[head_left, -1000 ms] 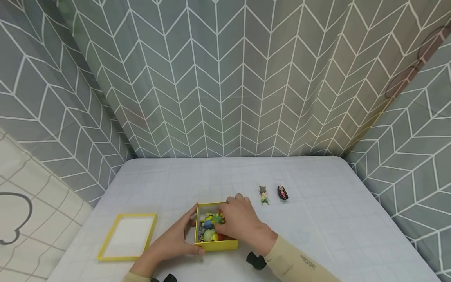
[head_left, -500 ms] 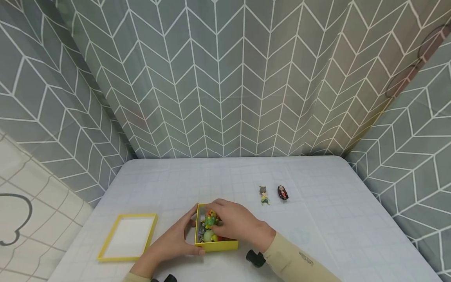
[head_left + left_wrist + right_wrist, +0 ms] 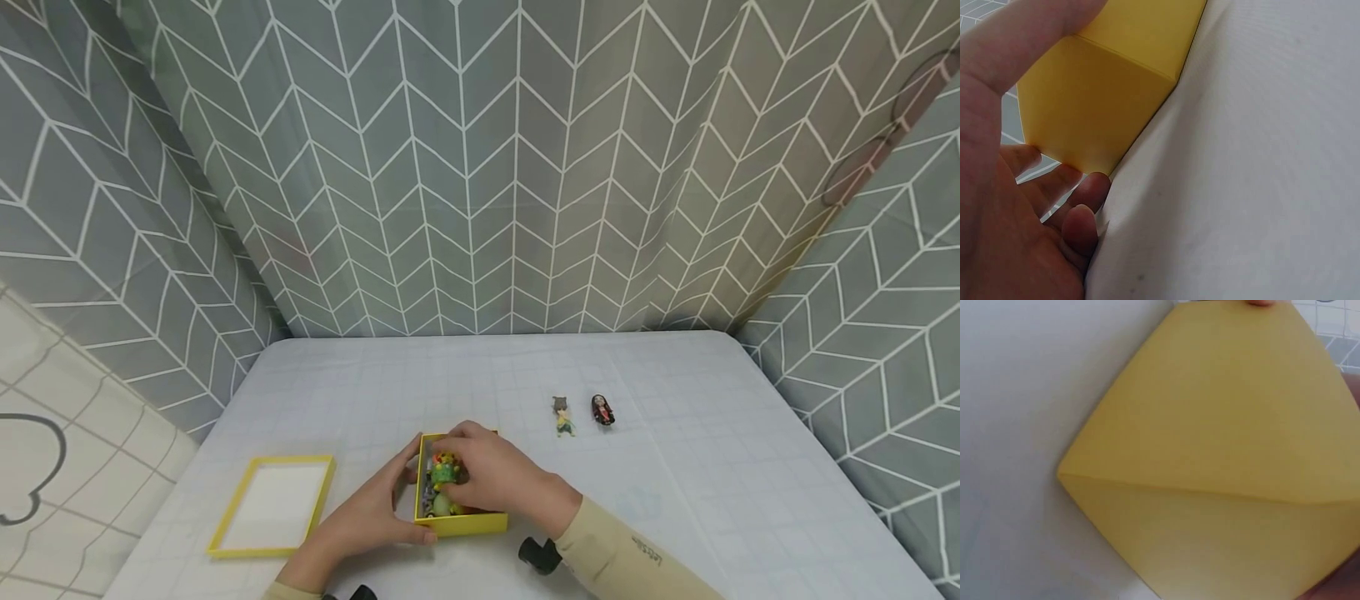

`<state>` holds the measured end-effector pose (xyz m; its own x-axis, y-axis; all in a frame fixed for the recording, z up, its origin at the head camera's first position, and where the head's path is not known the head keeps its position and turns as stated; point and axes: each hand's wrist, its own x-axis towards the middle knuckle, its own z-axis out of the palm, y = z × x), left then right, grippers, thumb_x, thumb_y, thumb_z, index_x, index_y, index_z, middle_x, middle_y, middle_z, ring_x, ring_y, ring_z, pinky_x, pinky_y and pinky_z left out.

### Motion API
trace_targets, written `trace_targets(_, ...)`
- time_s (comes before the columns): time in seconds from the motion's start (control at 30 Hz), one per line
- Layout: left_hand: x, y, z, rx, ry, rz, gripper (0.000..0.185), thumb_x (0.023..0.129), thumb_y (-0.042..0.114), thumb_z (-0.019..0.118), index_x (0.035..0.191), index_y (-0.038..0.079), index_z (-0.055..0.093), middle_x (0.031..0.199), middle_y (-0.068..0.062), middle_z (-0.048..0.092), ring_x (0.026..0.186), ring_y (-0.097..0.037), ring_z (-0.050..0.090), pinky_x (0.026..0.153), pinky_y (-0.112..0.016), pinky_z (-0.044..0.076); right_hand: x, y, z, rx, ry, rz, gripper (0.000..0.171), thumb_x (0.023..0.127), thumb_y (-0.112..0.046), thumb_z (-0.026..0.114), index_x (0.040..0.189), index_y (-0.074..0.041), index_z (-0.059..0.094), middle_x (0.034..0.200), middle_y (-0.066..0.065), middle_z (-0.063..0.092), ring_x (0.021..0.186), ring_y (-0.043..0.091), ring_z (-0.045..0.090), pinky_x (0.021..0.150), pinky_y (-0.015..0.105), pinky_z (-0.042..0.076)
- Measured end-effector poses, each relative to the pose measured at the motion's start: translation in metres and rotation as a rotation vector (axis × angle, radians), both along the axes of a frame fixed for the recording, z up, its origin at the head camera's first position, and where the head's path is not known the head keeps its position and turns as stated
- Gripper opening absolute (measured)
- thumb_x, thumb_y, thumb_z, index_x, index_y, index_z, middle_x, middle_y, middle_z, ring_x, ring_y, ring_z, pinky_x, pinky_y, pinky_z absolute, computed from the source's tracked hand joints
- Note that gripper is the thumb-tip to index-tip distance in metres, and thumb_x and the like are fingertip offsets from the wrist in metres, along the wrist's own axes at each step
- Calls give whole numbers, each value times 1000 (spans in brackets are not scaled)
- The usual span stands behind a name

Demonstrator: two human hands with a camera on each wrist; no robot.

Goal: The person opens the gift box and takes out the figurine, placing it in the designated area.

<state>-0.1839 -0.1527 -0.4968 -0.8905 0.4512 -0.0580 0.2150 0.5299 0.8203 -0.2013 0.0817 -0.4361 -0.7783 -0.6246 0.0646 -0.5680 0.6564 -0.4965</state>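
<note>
A shallow yellow box (image 3: 468, 525) full of small toy figures sits on the table. My left hand (image 3: 375, 508) grips its left side, thumb at the near corner and fingers round the far one; the left wrist view shows the fingertips against the yellow wall (image 3: 1091, 106). Reaching in over the right wall, my right hand (image 3: 491, 467) pinches a green toy figure (image 3: 444, 473) with an orange-yellow top between thumb and fingers. A pale green round toy (image 3: 441, 505) lies near the front of the box. The hand hides the box's right half.
A yellow-rimmed box lid (image 3: 325, 492) lies left of the box, its white inside up. Two small dolls lie on the white-covered table beyond my right hand: one with grey hair (image 3: 562, 417), one with dark hair and red-black clothes (image 3: 602, 411). Patterned curtains (image 3: 480, 167) surround the table.
My right hand has shifted left within the box, and the green toy figure has moved left and slightly toward me with it. The left hand stays on the box.
</note>
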Motion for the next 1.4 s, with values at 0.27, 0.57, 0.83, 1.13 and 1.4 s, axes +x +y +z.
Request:
trace_targets(0.27, 0, 0, -1, 11, 1, 2, 132, 59, 50, 92, 160, 24, 12, 158, 11, 24, 124, -11, 47, 107, -41, 37, -1, -4, 1, -36, -58, -60, 53, 83, -26, 80, 130, -10, 63, 108, -8, 64, 87, 1, 54, 80, 23, 49)
trace_targets(0.57, 0, 1, 0, 5, -5, 2, 130, 61, 50, 92, 160, 24, 12, 155, 11, 28, 123, -13, 46, 106, -42, 38, 2, -6, 3, 2, -21, -94, 57, 79, -28, 82, 131, -12, 63, 114, -3, 60, 88, 4, 54, 79, 24, 50)
trace_targets(0.83, 1, 1, 2, -2, -23, 3, 129, 63, 51, 91, 160, 25, 11, 156, 9, 27, 123, -15, 44, 104, -46, 39, 5, -4, 0, -101, -46, -101, 61, 75, -22, 84, 131, -16, 62, 124, 2, 50, 90, 6, 54, 76, 22, 50)
trace_targets(1.13, 0, 0, 3, 13, -28, 1, 130, 61, 49, 92, 160, 24, 11, 158, 10, 23, 125, -14, 44, 107, -42, 36, 0, 3, -3, -268, -157, -77, 60, 72, -16, 87, 124, -25, 58, 106, -16, 57, 93, 3, 55, 79, 22, 50)
trace_targets(1.4, 0, 0, 2, 39, -25, -3, 131, 60, 47, 93, 160, 24, 11, 158, 10, 23, 125, -14, 45, 107, -38, 36, -1, 6, -2, -302, -168, -106, 64, 74, -19, 87, 131, -22, 60, 108, -17, 59, 94, 2, 56, 80, 24, 50)
